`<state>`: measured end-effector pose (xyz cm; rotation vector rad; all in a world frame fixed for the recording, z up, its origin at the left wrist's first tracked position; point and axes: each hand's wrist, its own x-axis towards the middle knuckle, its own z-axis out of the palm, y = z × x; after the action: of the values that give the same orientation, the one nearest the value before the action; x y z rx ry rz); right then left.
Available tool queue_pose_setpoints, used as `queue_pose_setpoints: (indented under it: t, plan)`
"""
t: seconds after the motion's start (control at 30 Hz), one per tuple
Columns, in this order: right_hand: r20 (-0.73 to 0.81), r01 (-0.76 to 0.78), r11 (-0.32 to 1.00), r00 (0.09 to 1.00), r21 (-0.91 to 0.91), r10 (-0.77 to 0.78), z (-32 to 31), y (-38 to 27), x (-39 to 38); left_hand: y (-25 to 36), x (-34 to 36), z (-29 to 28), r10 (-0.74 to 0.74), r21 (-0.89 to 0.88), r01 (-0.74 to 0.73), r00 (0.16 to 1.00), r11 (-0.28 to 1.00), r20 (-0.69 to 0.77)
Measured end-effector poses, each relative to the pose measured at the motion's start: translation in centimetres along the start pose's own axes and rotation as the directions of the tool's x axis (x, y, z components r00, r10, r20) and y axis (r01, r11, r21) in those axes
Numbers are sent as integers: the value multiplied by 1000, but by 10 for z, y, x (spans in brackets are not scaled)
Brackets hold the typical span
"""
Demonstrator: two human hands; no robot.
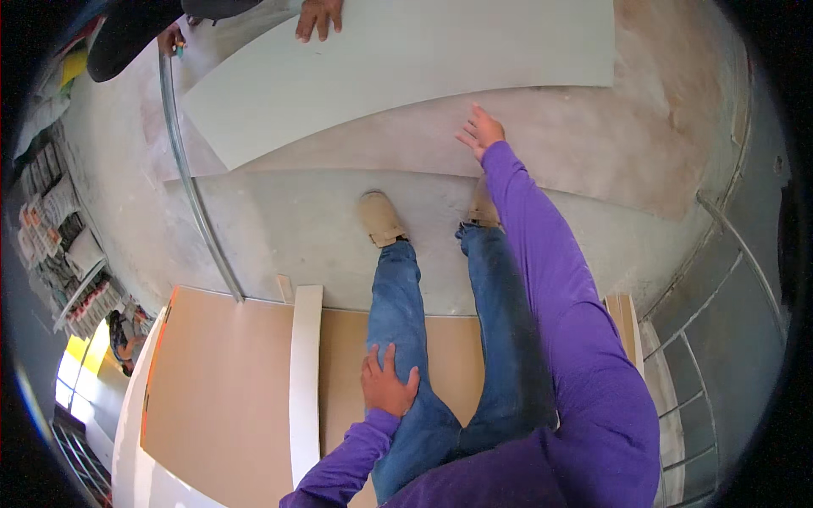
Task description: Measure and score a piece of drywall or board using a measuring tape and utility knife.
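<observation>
My left hand (389,385) rests on the left thigh of my jeans (398,292), fingers spread and holding nothing. Stretched forward, my right hand (482,134) is open and empty, over the brown sheet (542,135) on the floor. Just beyond it lies a large white panel (440,51) with a curved near edge, apart from my fingers. Another person's hand (319,19) lies on that panel. At the upper left, that person's other hand (172,40) is by a long metal channel (188,182) and seems to hold something small.
I sit on brown boards (224,356) with a white strip (306,372) on top. Bundled goods (63,229) line the left side, with a distant person (123,339) beyond. A metal-barred frame (699,372) stands along the right wall (758,229).
</observation>
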<state>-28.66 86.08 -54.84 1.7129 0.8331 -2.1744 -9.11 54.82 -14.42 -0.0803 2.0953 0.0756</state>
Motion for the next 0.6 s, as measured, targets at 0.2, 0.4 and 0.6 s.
queue_pose_setpoints:
  t: [0.2,0.4,0.6]
  plan:
    - [76,-36,994,997,105,28,26,-13,23,-12,9,-13,-7,-68,6,1000,998,-25]
    - [79,236,956,964,172,-252,34,-8,76,-3,26,-36,6,-73,-12,997,997,-78]
    - [-257,128,845,966,519,12,83,-14,76,-13,30,-45,-27,-72,19,993,997,-116]
